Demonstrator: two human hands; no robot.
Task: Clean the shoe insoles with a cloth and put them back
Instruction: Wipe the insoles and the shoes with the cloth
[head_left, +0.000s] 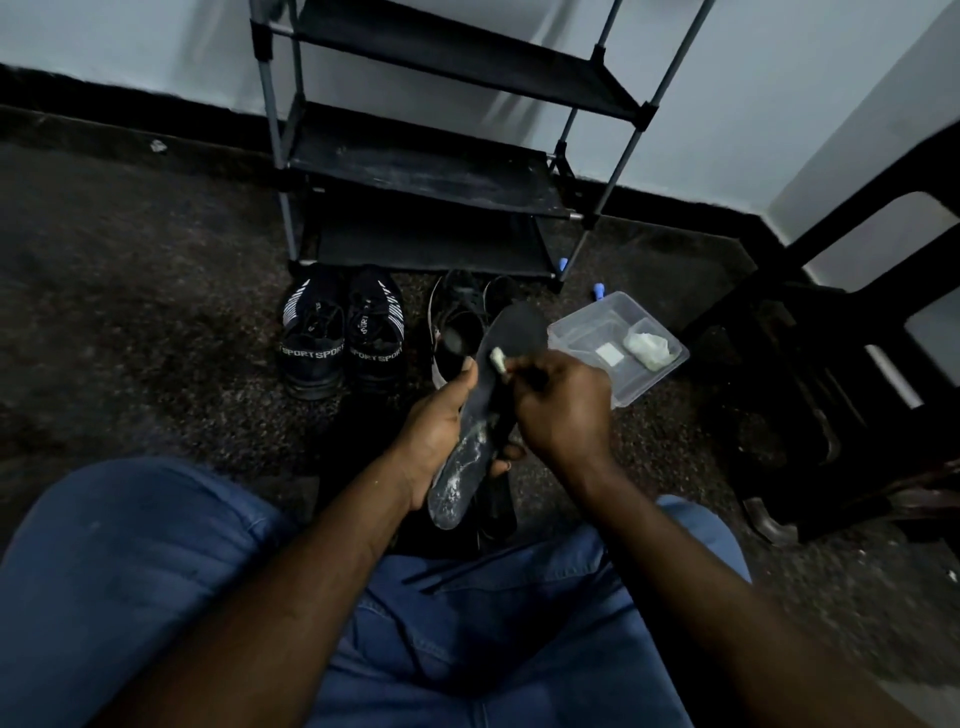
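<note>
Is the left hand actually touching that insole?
Touching. The head view shows the left hand gripping the insole, thumb on one edge, fingertips curling round the other.

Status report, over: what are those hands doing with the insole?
Left hand grips insole from beneath. Right hand pinches small cloth against its upper face. White smears at near end. Nothing blocking; shoes on floor beyond.

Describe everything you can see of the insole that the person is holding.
The insole is dark, thin and foot-shaped, and looks like foam or fabric. Whitish smears cover its heel half, nearest the person; the toe half looks plain dark. It is held in the air, tilted, with the toe end pointing away. The left hand grips its left edge, fingers curling beneath. The right hand presses a small pale cloth against its toe half.
</note>
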